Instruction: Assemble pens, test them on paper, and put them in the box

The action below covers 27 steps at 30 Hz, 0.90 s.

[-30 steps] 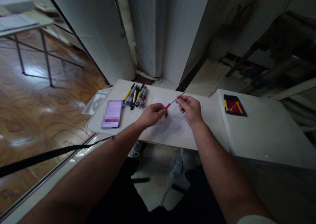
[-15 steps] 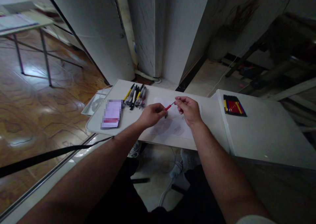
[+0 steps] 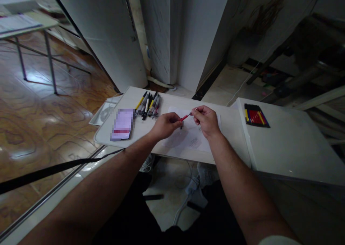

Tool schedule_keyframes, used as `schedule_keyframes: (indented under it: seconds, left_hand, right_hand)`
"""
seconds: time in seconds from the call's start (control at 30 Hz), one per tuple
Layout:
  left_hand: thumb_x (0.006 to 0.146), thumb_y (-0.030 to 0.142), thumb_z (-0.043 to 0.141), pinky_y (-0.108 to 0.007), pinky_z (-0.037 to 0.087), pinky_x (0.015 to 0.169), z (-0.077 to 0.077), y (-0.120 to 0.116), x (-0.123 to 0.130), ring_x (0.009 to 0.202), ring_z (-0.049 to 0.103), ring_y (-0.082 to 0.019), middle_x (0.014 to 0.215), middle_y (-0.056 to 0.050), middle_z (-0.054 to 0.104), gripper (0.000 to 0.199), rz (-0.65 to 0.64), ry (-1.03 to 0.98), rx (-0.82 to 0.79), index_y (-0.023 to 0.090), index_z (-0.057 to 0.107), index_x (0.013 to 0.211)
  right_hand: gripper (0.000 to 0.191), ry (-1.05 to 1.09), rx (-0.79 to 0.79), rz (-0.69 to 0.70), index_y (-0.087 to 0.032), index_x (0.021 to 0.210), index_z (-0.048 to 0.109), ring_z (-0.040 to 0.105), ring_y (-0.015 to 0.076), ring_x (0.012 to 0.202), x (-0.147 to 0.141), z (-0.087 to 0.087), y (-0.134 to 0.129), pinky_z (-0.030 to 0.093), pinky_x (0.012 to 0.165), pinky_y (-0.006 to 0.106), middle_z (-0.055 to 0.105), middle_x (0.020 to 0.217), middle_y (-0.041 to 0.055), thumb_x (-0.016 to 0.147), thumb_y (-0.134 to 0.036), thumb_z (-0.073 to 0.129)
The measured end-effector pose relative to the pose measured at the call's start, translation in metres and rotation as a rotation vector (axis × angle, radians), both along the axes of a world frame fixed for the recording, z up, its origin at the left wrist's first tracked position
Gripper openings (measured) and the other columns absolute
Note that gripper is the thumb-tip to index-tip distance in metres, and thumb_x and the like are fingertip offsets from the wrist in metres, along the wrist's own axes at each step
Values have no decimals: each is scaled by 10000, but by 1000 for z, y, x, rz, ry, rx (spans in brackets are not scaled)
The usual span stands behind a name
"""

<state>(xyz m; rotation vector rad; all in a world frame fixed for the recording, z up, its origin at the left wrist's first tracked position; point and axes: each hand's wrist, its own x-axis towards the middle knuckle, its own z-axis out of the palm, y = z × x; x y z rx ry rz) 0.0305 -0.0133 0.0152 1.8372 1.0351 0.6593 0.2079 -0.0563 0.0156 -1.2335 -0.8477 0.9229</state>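
Note:
Above a sheet of paper [image 3: 185, 140], both hands work on a small pen. My left hand [image 3: 167, 125] is closed in a pinch around the lower end of a red pen barrel [image 3: 184, 118]. From its upper end a short thin pen refill [image 3: 191, 113] sticks out toward my right hand [image 3: 206, 119], whose thumb and fingers pinch the tip of it. A small dark piece [image 3: 181, 126] shows on the paper just under my left fingers; its kind is unclear.
Several pens [image 3: 148, 104] lie in a group on the white table [image 3: 229, 140], near a phone [image 3: 122, 124] with a blurred screen. A pack of red, yellow and blue pens [image 3: 256, 115] rests on the adjoining white surface [image 3: 285, 148]. A black strap [image 3: 81, 161] crosses at left.
The thin refill shows less between the hands, and the red barrel reaches closer to my right fingers. Both hands have stayed nearly in place.

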Motion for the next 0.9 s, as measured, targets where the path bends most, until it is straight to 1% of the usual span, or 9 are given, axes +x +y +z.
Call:
schedule_keyframes:
  seconds: [0.13, 0.3, 0.6, 0.9]
  left_hand:
    - [787, 346, 629, -251, 373, 597, 1, 0, -1, 621, 506, -122, 681, 1, 634, 193, -29, 1, 3, 168, 701, 798]
    - [818, 368, 587, -248, 334, 558, 0, 1, -2, 575, 454, -114, 615, 14, 573, 242, -55, -18, -36, 157, 705, 811]
    - [789, 374, 607, -246, 322, 554, 4, -1, -1, 583, 444, -118, 622, 9, 573, 235, -32, -39, -44, 156, 695, 785]
    - [786, 367, 625, -246, 353, 571, -2, 1, -1, 604, 483, -121, 661, -4, 603, 225, -31, -85, -52, 151, 686, 788]
  right_hand:
    - [229, -20, -10, -7, -177, 739, 644, 466, 61, 448, 1, 0, 0, 334, 400, 184, 634, 605, -23, 666, -355, 769]
    - [229, -19, -13, 0, -179, 740, 644, 474, 64, 457, 1, 0, 0, 337, 404, 183, 637, 613, -24, 661, -351, 772]
    - [237, -19, 15, 9, -181, 733, 636, 471, 64, 465, 0, 2, -1, 333, 410, 185, 637, 617, -25, 664, -362, 773]
    - [246, -2, 32, 16, -185, 736, 630, 471, 62, 464, -1, 2, -1, 334, 408, 184, 647, 634, -21, 669, -369, 779]
